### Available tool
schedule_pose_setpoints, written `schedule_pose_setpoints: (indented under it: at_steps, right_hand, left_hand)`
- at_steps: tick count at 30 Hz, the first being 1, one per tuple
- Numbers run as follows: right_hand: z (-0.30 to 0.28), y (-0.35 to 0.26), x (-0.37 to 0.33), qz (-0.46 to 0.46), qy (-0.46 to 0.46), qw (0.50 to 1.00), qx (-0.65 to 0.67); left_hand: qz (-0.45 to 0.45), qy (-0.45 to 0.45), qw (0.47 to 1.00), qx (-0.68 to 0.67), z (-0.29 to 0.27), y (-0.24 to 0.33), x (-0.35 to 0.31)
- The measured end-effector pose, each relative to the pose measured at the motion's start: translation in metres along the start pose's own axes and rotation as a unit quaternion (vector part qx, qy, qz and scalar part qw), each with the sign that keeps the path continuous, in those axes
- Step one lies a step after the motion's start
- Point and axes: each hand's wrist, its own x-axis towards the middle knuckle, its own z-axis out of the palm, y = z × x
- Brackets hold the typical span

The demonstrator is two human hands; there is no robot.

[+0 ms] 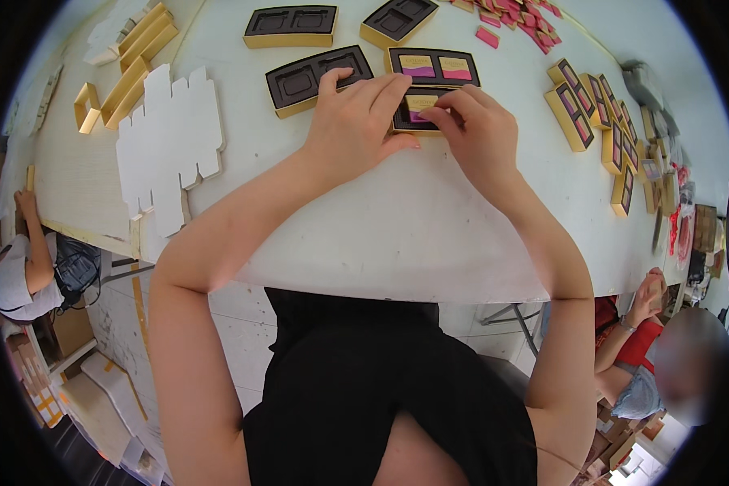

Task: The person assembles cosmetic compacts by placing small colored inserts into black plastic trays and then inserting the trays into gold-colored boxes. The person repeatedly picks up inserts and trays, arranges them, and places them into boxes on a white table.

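In front of me sits a small gold-sided box [420,131] with a black insert. My left hand [348,130] spans its left end, thumb along the near side and index finger at the far side; another finger reaches over a neighbouring black-lined box [316,78]. My right hand [482,134] is pinched at a flat gold-and-purple packet [419,105] lying in the box's left compartment. The right compartment is mostly hidden by my fingers. Just behind stands a box [434,82] holding a purple-and-gold packet [417,66] and a pink-and-gold packet [454,69].
Two black-lined boxes [290,26] [397,19] stand farther back. Loose pink packets [530,24] lie at the far right, above several filled boxes [571,117]. White flattened cartons [166,146] and gold sleeves [127,91] lie left. People sit at both sides.
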Motion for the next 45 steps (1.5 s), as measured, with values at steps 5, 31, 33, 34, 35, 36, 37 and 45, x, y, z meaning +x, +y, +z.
schedule_pose_setpoints:
  at_steps: [5,31,33,34,35,36,37,45]
  right_hand:
    - [0.002,0.002,-0.007,-0.218,0.06,0.967,-0.115]
    - [-0.078,0.153,-0.044,0.07,-0.027,0.947,-0.312]
    - [-0.072,0.123,-0.003,-0.012,0.0,0.977,-0.214]
    - [-0.063,0.108,0.023,-0.079,-0.003,0.979,-0.188]
    - [-0.051,0.094,0.049,-0.145,-0.007,0.977,-0.158]
    - [-0.036,0.082,0.071,-0.19,0.006,0.965,-0.183]
    - [-0.018,0.075,0.091,-0.236,0.018,0.95,-0.206]
    - [0.048,0.049,0.145,-0.175,-0.038,0.975,-0.133]
  left_hand:
    - [0.003,0.012,1.0,0.007,0.002,0.001,0.001]
    - [-0.082,-0.3,0.946,0.092,-0.088,-0.099,0.03]
    - [-0.076,-0.341,0.927,0.139,-0.084,-0.113,0.037]
    - [-0.094,-0.379,0.909,0.146,-0.079,-0.114,0.037]
    - [-0.087,-0.376,0.909,0.157,-0.077,-0.108,0.038]
    - [-0.077,-0.37,0.911,0.164,-0.072,-0.102,0.039]
    - [-0.069,-0.365,0.912,0.172,-0.069,-0.092,0.038]
    - [-0.065,-0.286,0.948,0.122,-0.051,0.008,0.012]
